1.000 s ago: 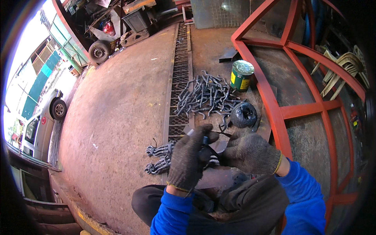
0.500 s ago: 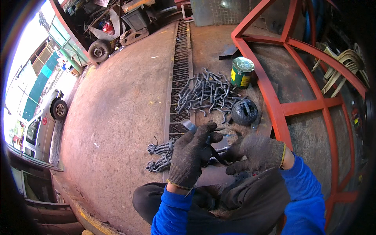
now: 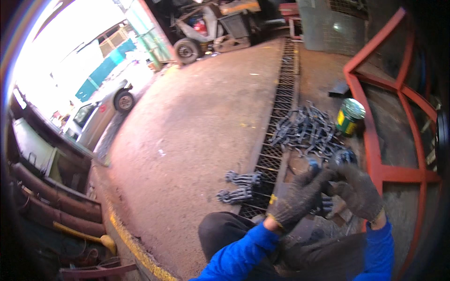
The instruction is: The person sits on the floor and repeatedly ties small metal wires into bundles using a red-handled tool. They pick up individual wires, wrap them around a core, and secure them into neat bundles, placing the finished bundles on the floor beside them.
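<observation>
Concrete floor [image 3: 197, 126]: metal pile [image 3: 304, 133], can [image 3: 349, 116] beyond hands [image 3: 328, 194].

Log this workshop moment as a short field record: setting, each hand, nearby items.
setting: concrete workshop floor with a metal drain grate
left hand: in a dark knit glove, closed on a small dark metal part
right hand: gloved, touching the same part; grip unclear
ahead: pile of grey metal pieces
beside pile: green and yellow tin can
left of grate: two assembled bundles
right: red steel frame
</observation>
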Tool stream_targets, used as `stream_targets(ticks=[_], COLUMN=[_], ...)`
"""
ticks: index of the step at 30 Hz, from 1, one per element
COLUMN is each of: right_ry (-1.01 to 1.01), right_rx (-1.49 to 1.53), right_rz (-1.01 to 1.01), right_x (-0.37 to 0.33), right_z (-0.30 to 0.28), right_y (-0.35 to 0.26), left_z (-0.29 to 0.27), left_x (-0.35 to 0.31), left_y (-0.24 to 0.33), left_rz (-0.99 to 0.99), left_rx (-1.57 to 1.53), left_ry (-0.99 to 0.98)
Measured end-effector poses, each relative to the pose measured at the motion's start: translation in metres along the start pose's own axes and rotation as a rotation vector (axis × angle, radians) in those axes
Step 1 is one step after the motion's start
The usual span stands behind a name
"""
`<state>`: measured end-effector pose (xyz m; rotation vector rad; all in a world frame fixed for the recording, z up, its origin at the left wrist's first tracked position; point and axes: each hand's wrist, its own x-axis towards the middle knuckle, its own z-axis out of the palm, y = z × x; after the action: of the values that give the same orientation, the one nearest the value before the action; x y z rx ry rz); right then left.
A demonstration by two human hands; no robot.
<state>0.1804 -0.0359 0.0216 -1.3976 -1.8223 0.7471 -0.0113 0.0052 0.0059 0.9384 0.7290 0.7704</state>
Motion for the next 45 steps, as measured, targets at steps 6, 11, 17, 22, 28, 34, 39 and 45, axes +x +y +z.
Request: stream_targets(ticks=[6,11,17,22,28,34,39,45], right_ry=[-0.169,-0.170,0.259,0.114,0.271,0.259,0.258,0.377], right_rx=[-0.234,-0.117,0.824,1.005,0.247,0.303,0.142,0.524], right_rz=[0.055,0.142,0.458,0.459,0.121,0.107,0.200,0.311], right_x=[-0.036,0.001,-0.004,0.014,-0.007,0.005,0.009,0.020], right_z=[0.000,0.006,0.022,0.018,0.013,0.017,-0.014,-0.003], right_y=[0.067,-0.007,0.014,-0.012,0.025,0.026,0.013,0.039], left_z=[0.005,-0.001,0.017,0.009,0.022,0.019,0.032,0.032], left_x=[0.001,-0.010,0.002,-0.006,-0.001,0.002,0.000,0.005], left_y=[-0.022,-0.017,-0.021,-0.030,-0.021,-0.024,-0.025,-0.038], left_rz=[0.017,0.135,-0.011,0.208,-0.081,-0.246,-0.340,-0.247], left_rx=[-0.003,0.680,0.457,0.442,0.372,0.446,0.478,0.366], left_ry=[-0.171,-0.162,-0.195,-0.041,-0.181,-0.232,-0.205,-0.029])
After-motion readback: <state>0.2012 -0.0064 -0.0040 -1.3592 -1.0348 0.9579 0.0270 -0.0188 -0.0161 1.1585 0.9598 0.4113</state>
